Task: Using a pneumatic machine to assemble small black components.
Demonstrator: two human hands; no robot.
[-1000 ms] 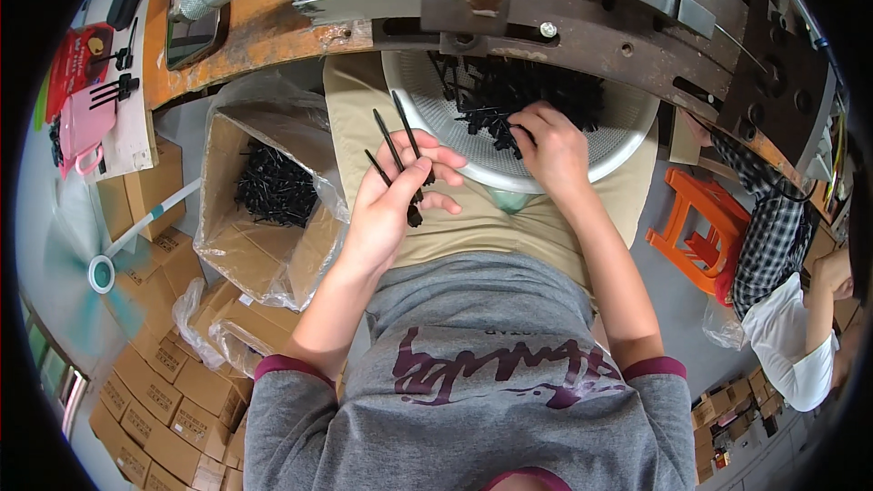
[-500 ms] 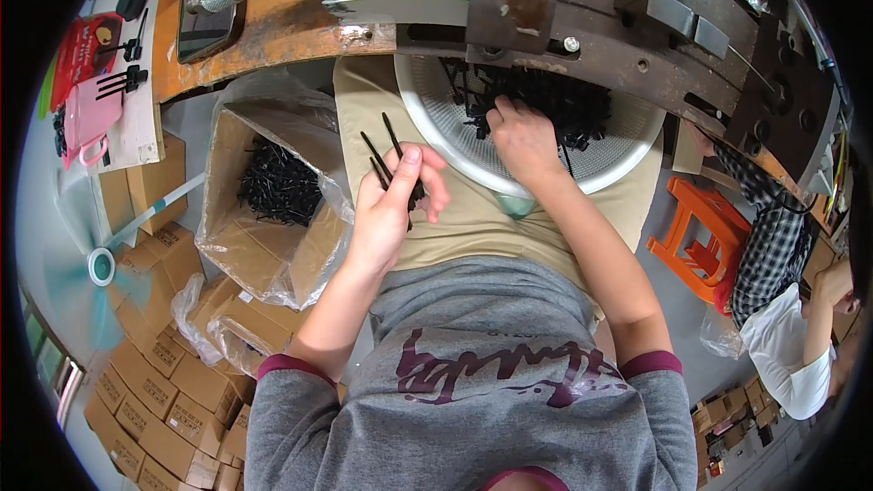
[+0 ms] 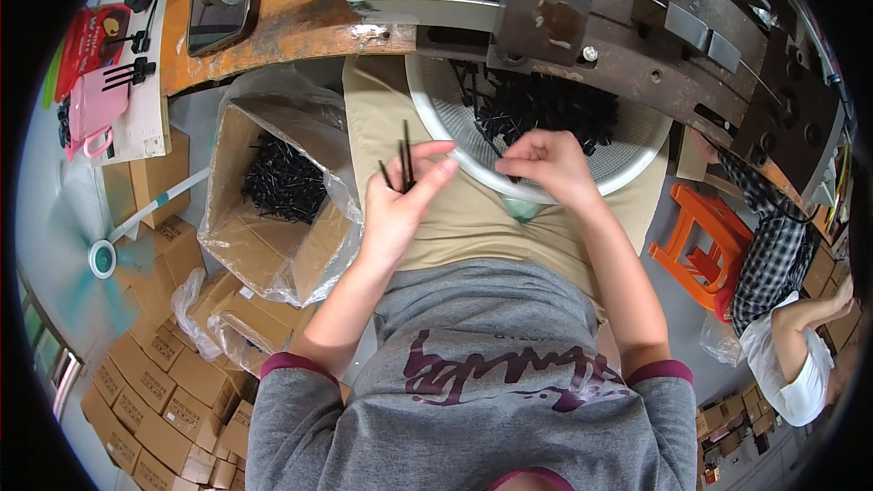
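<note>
My left hand is closed round a few thin black plastic pieces, their long prongs sticking up past the fingers; its index finger reaches toward the basket. My right hand is over the near rim of a white mesh basket on my lap. Its thumb and fingertips pinch a slim black plastic piece, partly hidden by the fingers. Inside the basket lies a heap of similar black pieces, just beyond that hand. The two hands are a short way apart.
A plastic-lined carton holding many black pieces stands at left. A metal machine on a worn bench overhangs the basket. A fan, stacked cartons, a pink cup, an orange stool and another person surround me.
My right hand has drawn back from the heap to the basket's near rim with a black piece. My left hand has turned and moved slightly right, its pieces now more upright.
</note>
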